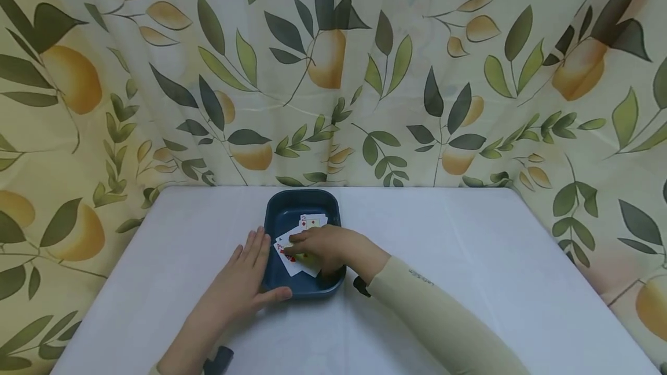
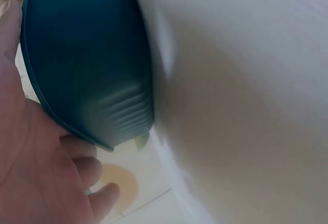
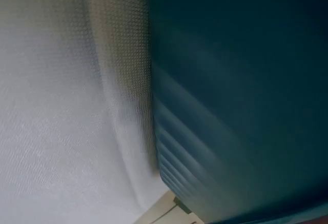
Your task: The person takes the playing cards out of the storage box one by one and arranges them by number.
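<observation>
"So, how far along do we put the work with the cards (image 1: 290,268)?"

"Under way, by our judgement. Several cards lie overlapped inside the dark blue tray (image 1: 283,213), at the far side of the white table (image 1: 443,236). They're in the tray, so that much is done. What's left, we judge, is for the right hand (image 1: 333,247) to finish among them and both hands to come clear."

"And the grip on each side?"

"Left hand (image 1: 242,276): grip released, fingers extended along the tray's left side, thumb by the near rim. We read it as bracing. Right: fingers on the cards, but we cannot tell whether they pinch one or merely touch; the right wrist view gives us mostly tray wall and table."

"Any writing?"

"Farthest card (image 1: 314,223): a 2 with red diamonds. The leftmost card seems to carry a red A at its corner. Other corner marks are too small for us. Dark lettering (image 1: 421,276) on the right sleeve (image 1: 448,317), not legible. No brand that we can make out on the tray; both wrist views show ridges on its outer wall, no label."
</observation>
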Available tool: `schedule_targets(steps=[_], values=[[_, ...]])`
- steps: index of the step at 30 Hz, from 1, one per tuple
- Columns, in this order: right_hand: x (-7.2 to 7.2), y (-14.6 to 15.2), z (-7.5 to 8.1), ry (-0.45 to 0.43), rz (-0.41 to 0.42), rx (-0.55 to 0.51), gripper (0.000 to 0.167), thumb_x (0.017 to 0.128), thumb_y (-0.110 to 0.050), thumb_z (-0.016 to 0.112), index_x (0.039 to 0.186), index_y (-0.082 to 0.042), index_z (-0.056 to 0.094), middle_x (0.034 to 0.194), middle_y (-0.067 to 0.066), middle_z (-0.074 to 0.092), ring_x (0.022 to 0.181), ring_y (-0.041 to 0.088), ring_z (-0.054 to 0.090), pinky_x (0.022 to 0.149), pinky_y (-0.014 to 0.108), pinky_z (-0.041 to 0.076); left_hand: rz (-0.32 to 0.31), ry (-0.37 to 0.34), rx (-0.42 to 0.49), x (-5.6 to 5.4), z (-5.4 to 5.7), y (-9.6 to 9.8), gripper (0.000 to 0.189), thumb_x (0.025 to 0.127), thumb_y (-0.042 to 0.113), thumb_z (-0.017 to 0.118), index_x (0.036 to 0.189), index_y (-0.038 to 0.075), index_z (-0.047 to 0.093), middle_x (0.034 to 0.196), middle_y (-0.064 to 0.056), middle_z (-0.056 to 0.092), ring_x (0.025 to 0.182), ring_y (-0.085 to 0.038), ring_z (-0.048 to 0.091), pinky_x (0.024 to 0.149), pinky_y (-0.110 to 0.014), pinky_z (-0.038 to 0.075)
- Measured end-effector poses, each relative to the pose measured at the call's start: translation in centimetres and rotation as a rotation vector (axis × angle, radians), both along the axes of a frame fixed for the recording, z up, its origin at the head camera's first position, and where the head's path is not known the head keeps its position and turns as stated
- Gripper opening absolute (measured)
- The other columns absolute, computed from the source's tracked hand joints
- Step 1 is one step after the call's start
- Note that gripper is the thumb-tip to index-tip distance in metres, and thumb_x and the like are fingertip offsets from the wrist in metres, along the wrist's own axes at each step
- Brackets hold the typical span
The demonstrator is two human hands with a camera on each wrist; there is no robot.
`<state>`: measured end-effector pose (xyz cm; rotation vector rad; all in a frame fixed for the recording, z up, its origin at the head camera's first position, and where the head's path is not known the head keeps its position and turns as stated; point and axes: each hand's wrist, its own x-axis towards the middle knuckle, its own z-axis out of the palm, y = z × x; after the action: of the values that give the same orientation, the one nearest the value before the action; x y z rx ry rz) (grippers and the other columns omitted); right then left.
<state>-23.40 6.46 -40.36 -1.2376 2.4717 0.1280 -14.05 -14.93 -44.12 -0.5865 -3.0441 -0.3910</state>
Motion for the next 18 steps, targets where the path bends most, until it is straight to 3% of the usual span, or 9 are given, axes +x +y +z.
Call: schedule_targets(steps=[6, 13, 18], values=[[-0.15, -0.73, -0.42, 0.100, -0.011, 0.027, 0.087, 0.072, -0.032, 0.090, 0.147, -0.042, 0.047, 0.140, -0.005, 0.052, 0.119, 0.018, 0.051, 0.098, 0.041, 0.053, 0.017, -0.004, 0.016, 0.24, 0.12, 0.19, 0.113, 0.084, 0.080, 0.049, 0.158, 0.000, 0.019, 0.167, -0.016, 0.007, 0.154, -0.034, 0.008, 0.118, -0.059, 0.023], [-0.09, -0.30, -1.00, 0.108, -0.046, -0.011, 0.090, 0.067, -0.047, 0.089, 0.147, -0.032, 0.049, 0.129, -0.001, 0.053, 0.109, 0.015, 0.048, 0.098, 0.035, 0.052, 0.035, -0.021, 0.040, 0.35, 0.37, 0.73, 0.111, 0.086, 0.078, 0.051, 0.157, -0.002, 0.020, 0.166, -0.017, 0.010, 0.153, -0.035, 0.013, 0.119, -0.057, 0.023], [0.08, 0.08, -0.86, 0.075, -0.059, -0.120, 0.094, 0.065, -0.042, 0.091, 0.147, -0.024, 0.048, 0.128, 0.000, 0.048, 0.107, 0.013, 0.047, 0.094, 0.028, 0.052, 0.033, -0.017, 0.038, 0.49, 0.53, 0.81, 0.109, 0.087, 0.076, 0.052, 0.156, -0.004, 0.024, 0.166, -0.019, 0.013, 0.153, -0.037, 0.014, 0.118, -0.058, 0.026]])
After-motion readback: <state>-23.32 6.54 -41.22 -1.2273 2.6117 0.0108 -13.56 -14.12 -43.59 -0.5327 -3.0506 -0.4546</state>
